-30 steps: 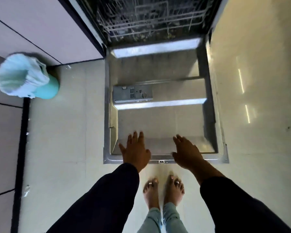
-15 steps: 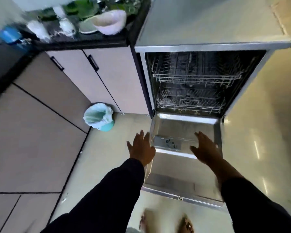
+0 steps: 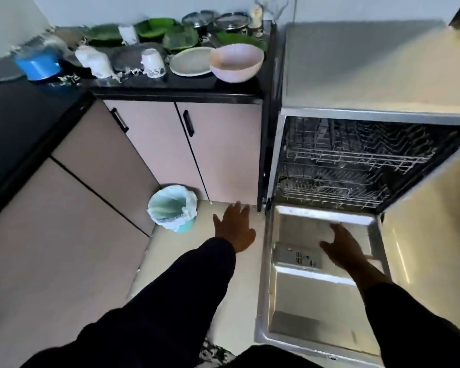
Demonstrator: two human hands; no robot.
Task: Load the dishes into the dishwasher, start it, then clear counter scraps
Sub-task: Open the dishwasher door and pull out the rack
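hands (image 3: 235, 225) (image 3: 343, 248) spread flat above dishwasher door (image 3: 316, 301)

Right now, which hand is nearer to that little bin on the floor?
Left. The left hand hovers just right of the bin; the right hand is farther right, over the open dishwasher door.

The black counter (image 3: 175, 87) carries a pink bowl (image 3: 237, 62) at its right front edge, just beside a pale oval plate (image 3: 190, 61). Two white cups (image 3: 152, 62) lie tipped over near a grey plate (image 3: 126, 58). A blue container (image 3: 39, 63) sits at the left. Green dishes (image 3: 154, 29) and steel vessels (image 3: 231, 22) occupy the rear. Pale scraps (image 3: 69, 79) are scattered along the front. The floor (image 3: 197, 261) carries a lined teal bin (image 3: 173, 208).
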